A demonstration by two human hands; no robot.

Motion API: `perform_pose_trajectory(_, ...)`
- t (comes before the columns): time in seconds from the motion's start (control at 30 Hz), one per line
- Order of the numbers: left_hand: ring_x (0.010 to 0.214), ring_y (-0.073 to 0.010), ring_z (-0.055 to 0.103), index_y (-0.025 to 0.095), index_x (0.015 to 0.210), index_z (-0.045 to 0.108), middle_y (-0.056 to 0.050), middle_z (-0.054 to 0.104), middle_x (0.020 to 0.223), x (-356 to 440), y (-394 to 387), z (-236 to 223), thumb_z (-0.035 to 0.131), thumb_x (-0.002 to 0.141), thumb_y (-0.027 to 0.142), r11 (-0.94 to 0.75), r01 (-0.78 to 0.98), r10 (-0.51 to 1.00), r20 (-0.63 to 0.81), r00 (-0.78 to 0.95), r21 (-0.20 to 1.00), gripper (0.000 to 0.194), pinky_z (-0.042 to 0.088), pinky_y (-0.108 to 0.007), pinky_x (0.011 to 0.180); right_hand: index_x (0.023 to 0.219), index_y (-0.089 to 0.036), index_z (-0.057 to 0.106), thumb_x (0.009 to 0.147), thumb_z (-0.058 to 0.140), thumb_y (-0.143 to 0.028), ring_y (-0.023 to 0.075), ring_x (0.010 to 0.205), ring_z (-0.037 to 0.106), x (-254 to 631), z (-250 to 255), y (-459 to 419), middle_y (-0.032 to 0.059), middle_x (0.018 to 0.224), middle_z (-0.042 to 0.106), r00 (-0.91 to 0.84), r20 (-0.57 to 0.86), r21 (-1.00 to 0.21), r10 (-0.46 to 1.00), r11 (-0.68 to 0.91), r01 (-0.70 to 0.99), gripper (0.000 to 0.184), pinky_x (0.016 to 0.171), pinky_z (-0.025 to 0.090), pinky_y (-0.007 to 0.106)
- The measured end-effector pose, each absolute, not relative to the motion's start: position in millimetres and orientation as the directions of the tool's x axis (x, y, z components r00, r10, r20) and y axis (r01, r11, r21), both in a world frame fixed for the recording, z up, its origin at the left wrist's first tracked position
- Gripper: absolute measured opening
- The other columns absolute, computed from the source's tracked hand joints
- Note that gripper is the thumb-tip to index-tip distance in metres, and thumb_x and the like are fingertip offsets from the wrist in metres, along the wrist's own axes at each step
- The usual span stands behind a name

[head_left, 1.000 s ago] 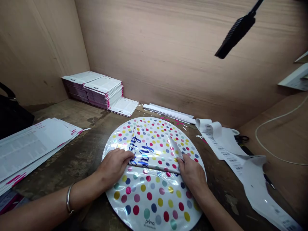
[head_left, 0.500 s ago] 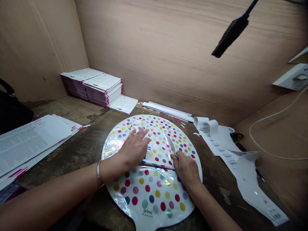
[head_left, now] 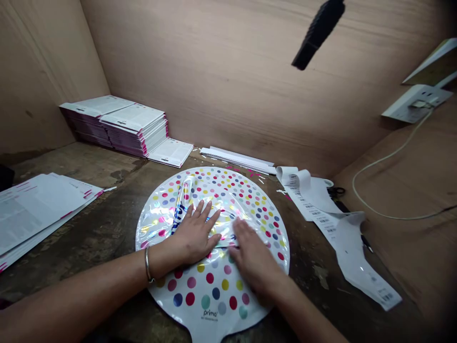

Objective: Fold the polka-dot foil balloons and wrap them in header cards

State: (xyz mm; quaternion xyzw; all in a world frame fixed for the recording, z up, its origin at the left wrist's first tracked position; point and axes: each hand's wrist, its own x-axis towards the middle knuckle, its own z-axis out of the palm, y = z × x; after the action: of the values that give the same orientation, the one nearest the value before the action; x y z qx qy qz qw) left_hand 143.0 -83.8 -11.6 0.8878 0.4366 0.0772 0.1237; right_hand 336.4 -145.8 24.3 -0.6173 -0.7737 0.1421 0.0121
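A round foil balloon [head_left: 214,290], white with coloured dots and a "primo" mark, lies flat on the worn table [head_left: 114,224]. On top of it lies a second dotted balloon folded into a block [head_left: 228,209] with blue lettering at its left edge. My left hand [head_left: 194,233] lies flat on the folded balloon, fingers spread. My right hand [head_left: 252,255] rests palm down beside it on the fold's near edge, fingers stretched and slightly blurred. Neither hand grips anything.
Stacks of printed cards [head_left: 117,124] stand at the back left, and more sheets [head_left: 39,205] lie at the left. White strips [head_left: 237,159] lie along the wall. A barcode label strip [head_left: 335,224] trails right. A white cable [head_left: 385,190] and a black overhead bar [head_left: 317,31] are on the right.
Both hands went from pinching the folded balloon's near edge to lying flat on it. My right hand slid left onto the fold. The view shifted right and down.
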Motion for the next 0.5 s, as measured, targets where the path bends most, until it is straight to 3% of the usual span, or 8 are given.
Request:
perform_pose_trajectory(0.07, 0.139, -0.0364, 0.003, 0.023, 0.146, 0.022, -0.015, 0.012, 0.153, 146, -87, -10, 0.034, 0.090, 0.055, -0.582, 0.759, 0.796, 0.013, 0.605, 0.291, 0.065, 0.007, -0.056, 0.109, 0.138, -0.005, 0.038, 0.094, 0.032, -0.039, 0.0300, 0.135, 0.029, 343, 27, -137, 0.0194, 0.145, 0.034, -0.033, -0.129, -0.180, 0.991, 0.010, 0.984, 0.056, 0.108, 0.029, 0.049)
perform_pose_trajectory(0.1, 0.139, -0.0364, 0.002, 0.022, 0.145, 0.023, -0.015, 0.011, 0.153, 147, -88, -10, 0.033, 0.090, 0.056, -0.581, 0.760, 0.796, 0.009, 0.605, 0.290, 0.066, 0.006, -0.056, 0.109, 0.135, -0.004, 0.042, 0.094, 0.031, -0.035, 0.0303, 0.135, 0.030, 345, 27, -131, 0.0200, 0.144, 0.036, -0.007, -0.083, -0.163, 0.997, -0.006, 0.987, 0.053, 0.108, 0.030, 0.050)
perform_pose_trajectory(0.2, 0.140, -0.0332, 0.001, 0.021, 0.146, 0.020, -0.013, 0.011, 0.153, 145, -87, -10, 0.032, 0.090, 0.057, -0.584, 0.765, 0.794, -0.004, 0.608, 0.271, 0.068, 0.005, -0.053, 0.111, 0.136, -0.008, 0.043, 0.094, 0.032, -0.028, 0.0268, 0.138, 0.024, 338, 21, -119, 0.0148, 0.146, 0.034, -0.203, 0.013, -0.161, 0.979, 0.202, 0.966, 0.048, 0.111, 0.027, 0.046)
perform_pose_trajectory(0.27, 0.141, -0.0287, 0.004, 0.020, 0.146, 0.019, -0.010, 0.012, 0.154, 134, -76, -8, 0.033, 0.088, 0.060, -0.544, 0.804, 0.823, -0.032, 0.567, 0.239, 0.072, 0.007, -0.048, 0.113, 0.140, -0.010, 0.037, 0.094, 0.031, -0.028, 0.0243, 0.139, 0.020, 327, 13, -118, 0.0110, 0.149, 0.029, -0.307, -0.015, -0.178, 0.952, 0.300, 0.937, 0.050, 0.113, 0.024, 0.043)
perform_pose_trajectory(0.33, 0.141, -0.0279, 0.008, 0.017, 0.145, 0.022, -0.011, 0.016, 0.153, 116, -58, -4, 0.034, 0.089, 0.057, -0.440, 0.876, 0.888, -0.053, 0.458, 0.197, 0.071, 0.009, -0.049, 0.113, 0.142, -0.011, 0.032, 0.094, 0.029, -0.030, 0.0230, 0.140, 0.019, 319, 7, -119, 0.0093, 0.150, 0.027, -0.311, -0.060, -0.191, 0.949, 0.295, 0.936, 0.052, 0.114, 0.022, 0.041)
perform_pose_trajectory(0.43, 0.138, -0.0375, 0.016, 0.009, 0.141, 0.031, -0.023, 0.021, 0.149, 88, -39, 6, 0.028, 0.094, 0.039, -0.249, 0.956, 0.965, -0.042, 0.258, 0.153, 0.056, 0.013, -0.063, 0.105, 0.144, -0.015, 0.028, 0.095, 0.027, -0.034, 0.0215, 0.140, 0.016, 317, 5, -120, 0.0059, 0.152, 0.023, -0.290, -0.097, -0.200, 0.952, 0.267, 0.943, 0.053, 0.115, 0.020, 0.040)
perform_pose_trajectory(0.5, 0.138, -0.0385, 0.015, 0.011, 0.140, 0.035, -0.021, 0.021, 0.150, 81, -44, 11, 0.027, 0.094, 0.036, -0.216, 0.966, 0.975, -0.019, 0.221, 0.140, 0.053, 0.014, -0.064, 0.104, 0.144, -0.016, 0.027, 0.095, 0.027, -0.034, 0.0211, 0.140, 0.016, 319, 7, -120, 0.0047, 0.152, 0.022, -0.280, -0.117, -0.203, 0.953, 0.253, 0.946, 0.053, 0.115, 0.019, 0.040)
